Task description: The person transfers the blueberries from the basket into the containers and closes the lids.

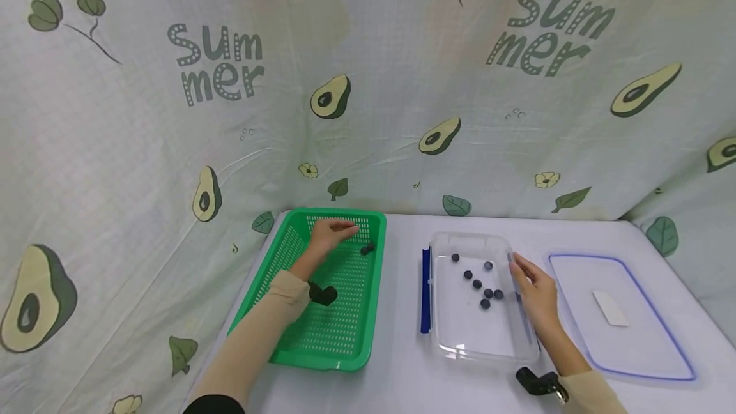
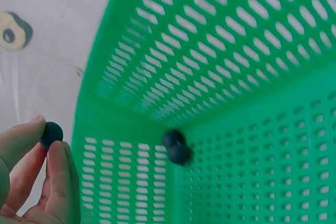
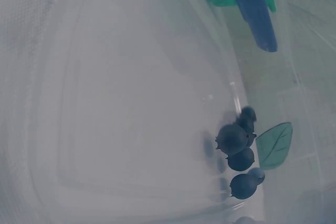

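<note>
My left hand (image 1: 329, 238) is over the far part of the green basket (image 1: 376, 286), on the left of the table; thumb and fingertips pinch one dark blueberry (image 2: 51, 135), which shows clearly in the left wrist view, outlined against the pale cloth beyond the rim; two more blueberries (image 1: 367, 249) lie inside the basket in the far right corner, touching each other. My right hand (image 1: 536, 287) is at the clear container (image 1: 460, 356), right of the basket and well apart from it; my thumb and fingers grip its right rim towards the far end; the right wrist view leaves my fingers out, so how firmly they press I cannot tell. Seven loose blueberries (image 1: 477, 284) show from above inside that container, scattered over its far half, some just beside one another; seen from my right wrist, they overlap in a cluster by the wall, too bunched to count. A blue latch (image 1: 425, 291) runs along the container's left side; further right, a clear lid with a blue edge (image 1: 650, 351) lies flat on the white tabletop (image 1: 402, 337), bearing a white rectangular patch (image 1: 611, 308); black mounts (image 1: 323, 294) sit at both my wrists, beside beige sleeves (image 1: 253, 331); behind the table hangs a pale cloth (image 1: 379, 50), printed with avocados, leaves, flowers and the word "summer".
</note>
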### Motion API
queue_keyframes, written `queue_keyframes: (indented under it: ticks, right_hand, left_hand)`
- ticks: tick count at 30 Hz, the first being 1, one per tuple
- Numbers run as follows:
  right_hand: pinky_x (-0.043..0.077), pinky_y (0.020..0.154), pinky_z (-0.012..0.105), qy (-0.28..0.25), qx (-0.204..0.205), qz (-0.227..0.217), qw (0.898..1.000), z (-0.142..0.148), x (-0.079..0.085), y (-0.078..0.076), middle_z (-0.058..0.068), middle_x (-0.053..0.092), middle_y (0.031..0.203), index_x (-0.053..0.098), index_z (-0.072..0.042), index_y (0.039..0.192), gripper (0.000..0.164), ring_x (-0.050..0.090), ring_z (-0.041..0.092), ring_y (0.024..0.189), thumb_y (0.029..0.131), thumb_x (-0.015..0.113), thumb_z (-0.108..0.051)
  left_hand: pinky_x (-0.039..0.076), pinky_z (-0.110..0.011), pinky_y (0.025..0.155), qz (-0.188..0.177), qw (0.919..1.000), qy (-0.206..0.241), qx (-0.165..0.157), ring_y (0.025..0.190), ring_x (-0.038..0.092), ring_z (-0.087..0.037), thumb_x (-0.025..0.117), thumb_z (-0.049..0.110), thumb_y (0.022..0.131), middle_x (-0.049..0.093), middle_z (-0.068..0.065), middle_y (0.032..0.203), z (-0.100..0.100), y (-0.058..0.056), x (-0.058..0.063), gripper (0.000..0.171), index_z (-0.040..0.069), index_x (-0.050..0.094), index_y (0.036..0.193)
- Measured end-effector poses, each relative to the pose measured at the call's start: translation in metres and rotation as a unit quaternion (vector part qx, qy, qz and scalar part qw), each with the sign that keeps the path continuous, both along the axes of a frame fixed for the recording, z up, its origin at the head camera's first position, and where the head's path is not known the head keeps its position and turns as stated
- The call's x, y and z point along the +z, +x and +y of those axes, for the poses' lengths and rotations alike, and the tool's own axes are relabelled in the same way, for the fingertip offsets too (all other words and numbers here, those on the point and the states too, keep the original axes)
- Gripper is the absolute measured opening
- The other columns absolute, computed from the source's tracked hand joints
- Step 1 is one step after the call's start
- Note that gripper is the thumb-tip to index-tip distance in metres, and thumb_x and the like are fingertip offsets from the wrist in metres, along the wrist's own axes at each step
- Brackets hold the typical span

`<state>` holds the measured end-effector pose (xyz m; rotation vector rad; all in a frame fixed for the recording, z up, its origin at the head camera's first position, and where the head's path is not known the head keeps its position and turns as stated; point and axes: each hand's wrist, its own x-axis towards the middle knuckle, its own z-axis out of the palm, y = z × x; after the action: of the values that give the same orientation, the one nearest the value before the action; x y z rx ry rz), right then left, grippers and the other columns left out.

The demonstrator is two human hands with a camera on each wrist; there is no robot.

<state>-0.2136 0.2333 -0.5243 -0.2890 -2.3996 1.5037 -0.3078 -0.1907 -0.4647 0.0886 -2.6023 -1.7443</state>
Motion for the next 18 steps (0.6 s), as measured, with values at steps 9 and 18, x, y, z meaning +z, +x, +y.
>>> queue_keyframes:
  ticks: [9, 18]
  right_hand:
    - [0.036, 0.08, 0.002, 0.0, -0.01, 0.004, 1.0, -0.001, 0.0, -0.002, 0.016, 0.059, 0.136, 0.057, -0.004, 0.14, 0.046, 0.052, 0.002, 0.114, 0.103, 0.058, -0.031]
    - [0.034, 0.081, 0.001, -0.001, -0.018, 0.007, 1.0, -0.001, -0.001, -0.004, 0.014, 0.061, 0.135, 0.058, -0.004, 0.139, 0.045, 0.047, -0.01, 0.106, 0.102, 0.06, -0.031]
  left_hand:
    - [0.053, -0.038, 0.092, 0.019, 0.9981, 0.032, -0.049, 0.106, 0.067, -0.024, 0.079, 0.02, 0.089, 0.074, -0.008, 0.109, 0.015, 0.013, 0.018, 0.032, 0.002, 0.074, 0.115]
    - [0.052, -0.039, 0.094, 0.013, 0.996, 0.053, -0.071, 0.106, 0.067, -0.022, 0.079, 0.02, 0.088, 0.074, -0.007, 0.108, 0.029, 0.015, 0.024, 0.03, 0.005, 0.075, 0.113]
